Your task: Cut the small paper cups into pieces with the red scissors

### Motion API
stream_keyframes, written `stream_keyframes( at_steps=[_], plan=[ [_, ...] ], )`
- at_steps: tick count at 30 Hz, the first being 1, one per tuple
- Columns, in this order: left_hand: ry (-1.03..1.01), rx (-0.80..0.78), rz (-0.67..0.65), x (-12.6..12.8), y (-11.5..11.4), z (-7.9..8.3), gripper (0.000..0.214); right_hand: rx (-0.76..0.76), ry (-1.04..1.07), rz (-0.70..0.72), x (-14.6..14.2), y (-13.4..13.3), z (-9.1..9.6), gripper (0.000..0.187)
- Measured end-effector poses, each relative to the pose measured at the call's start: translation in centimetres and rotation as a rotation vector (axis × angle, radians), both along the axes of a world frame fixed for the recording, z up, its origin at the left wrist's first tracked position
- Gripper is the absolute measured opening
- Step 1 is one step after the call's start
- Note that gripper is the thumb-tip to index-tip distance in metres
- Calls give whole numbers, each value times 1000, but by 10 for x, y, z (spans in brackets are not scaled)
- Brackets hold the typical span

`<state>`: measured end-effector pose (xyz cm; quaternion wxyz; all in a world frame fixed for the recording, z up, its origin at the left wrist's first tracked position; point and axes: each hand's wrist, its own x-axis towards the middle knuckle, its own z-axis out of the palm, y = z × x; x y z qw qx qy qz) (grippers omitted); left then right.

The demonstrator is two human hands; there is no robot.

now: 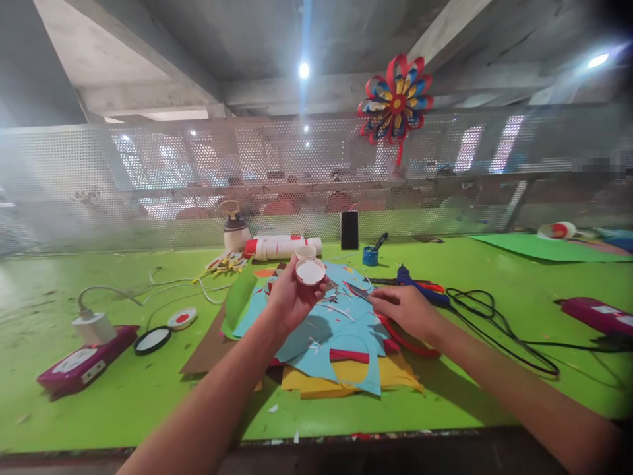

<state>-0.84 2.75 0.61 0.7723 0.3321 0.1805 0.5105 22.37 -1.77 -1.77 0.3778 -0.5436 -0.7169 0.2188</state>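
Observation:
My left hand (pixel 295 297) is closed on a small white round piece (pixel 310 272), raised above the paper pile. It looks like a cut-down paper cup, with a second pale rim behind its flat white face. To the right, my right hand (pixel 408 313) has its fingers bent around a pair of scissors (pixel 359 291). The blades point left over the paper, and a red handle loop shows below the hand. Beneath both hands lies light blue paper (pixel 316 336) with round cut-outs and scraps on it.
Yellow sheets (pixel 346 382) lie under the blue paper. Behind stand stacked paper cups (pixel 284 247), a phone (pixel 349 230) and a blue pot (pixel 370 256). A blue glue gun (pixel 420 287) trails black cable on the right. A purple power strip (pixel 89 363) sits left; a paper flower (pixel 397 102) rises behind.

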Motion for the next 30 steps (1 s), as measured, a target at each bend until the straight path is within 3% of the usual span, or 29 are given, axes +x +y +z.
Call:
stream_keyframes(
  at_steps=[6, 11, 22, 30],
  plan=[
    [30, 6, 7, 3, 0, -2, 54, -105, 240, 143, -36, 20, 25, 37],
    [55, 52, -5, 6, 0, -7, 51, -262, 513, 261, -57, 35, 20, 50],
    [145, 92, -182, 13, -2, -18, 51, -406, 802, 403, -50, 29, 8, 33],
    [159, 126, -280, 15, 1, -24, 55, -455, 904, 381, -46, 27, 5, 26]
  ],
)
